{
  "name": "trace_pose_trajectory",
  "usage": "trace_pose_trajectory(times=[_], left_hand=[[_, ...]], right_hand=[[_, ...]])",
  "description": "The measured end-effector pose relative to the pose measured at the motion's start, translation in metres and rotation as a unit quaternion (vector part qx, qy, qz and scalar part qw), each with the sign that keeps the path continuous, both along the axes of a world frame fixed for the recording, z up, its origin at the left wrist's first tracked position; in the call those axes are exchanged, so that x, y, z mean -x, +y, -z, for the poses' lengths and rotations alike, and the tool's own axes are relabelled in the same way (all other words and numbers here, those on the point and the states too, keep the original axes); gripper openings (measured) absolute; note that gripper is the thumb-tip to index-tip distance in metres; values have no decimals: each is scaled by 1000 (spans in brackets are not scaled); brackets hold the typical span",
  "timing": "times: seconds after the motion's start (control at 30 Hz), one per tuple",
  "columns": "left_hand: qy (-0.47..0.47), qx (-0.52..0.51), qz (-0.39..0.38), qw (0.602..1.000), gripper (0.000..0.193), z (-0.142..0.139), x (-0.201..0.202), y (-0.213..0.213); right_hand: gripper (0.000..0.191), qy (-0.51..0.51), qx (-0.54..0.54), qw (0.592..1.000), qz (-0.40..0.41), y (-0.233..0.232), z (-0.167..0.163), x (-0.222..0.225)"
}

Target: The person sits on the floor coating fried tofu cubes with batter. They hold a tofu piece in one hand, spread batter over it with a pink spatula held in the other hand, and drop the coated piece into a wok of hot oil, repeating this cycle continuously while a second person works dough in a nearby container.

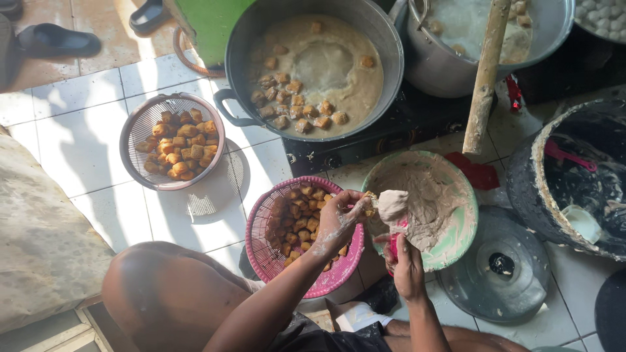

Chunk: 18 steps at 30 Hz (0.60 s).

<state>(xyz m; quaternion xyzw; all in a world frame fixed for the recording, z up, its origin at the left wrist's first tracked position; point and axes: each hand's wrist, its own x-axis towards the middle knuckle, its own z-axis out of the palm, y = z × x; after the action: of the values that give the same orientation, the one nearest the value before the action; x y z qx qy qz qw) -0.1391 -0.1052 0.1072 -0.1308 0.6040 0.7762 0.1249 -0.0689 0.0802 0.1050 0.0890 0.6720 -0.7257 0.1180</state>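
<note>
1. Pink basket point(339, 277): bright pink plastic mesh holding golden-brown fried pieces.
2. Second basket point(134, 133): pale mauve-grey mesh, with orange-brown pieces.
3. Bowl point(466, 195): mint-green rim, smeared inside with grey-beige paste.
4. Wok point(242, 39): dark grey metal; the liquid in it is tan, dotted with brown pieces.
5. Left hand point(336, 218): dusted with whitish paste.
6. Right hand point(407, 267): grips a pink handle.
7. Floor tiles point(78, 130): glossy white with grey joints.
8. Bucket point(525, 189): black, crusted off-white along the rim.
9. Stick point(486, 75): pale brown wood.

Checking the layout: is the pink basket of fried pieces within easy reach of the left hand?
Probably yes: the left hand hovers over the pink basket rim, nothing between, though it holds a small piece.
</note>
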Motion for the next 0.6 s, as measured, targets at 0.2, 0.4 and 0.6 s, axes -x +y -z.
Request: trace_pose_trajectory(times=[0.2,0.4,0.6], left_hand=[[134,-72,99,983,42,-43,0,-18],[146,-184,180,955,58,-54,-3,-37],[148,-142,114,972,49,-40,-11,-29]], right_hand=[[45,160,-259,951,-49,-4,-13,6],[42,276,-414,867,-26,-2,-33,13],[47,303,-499,811,31,-10,-37,7]])
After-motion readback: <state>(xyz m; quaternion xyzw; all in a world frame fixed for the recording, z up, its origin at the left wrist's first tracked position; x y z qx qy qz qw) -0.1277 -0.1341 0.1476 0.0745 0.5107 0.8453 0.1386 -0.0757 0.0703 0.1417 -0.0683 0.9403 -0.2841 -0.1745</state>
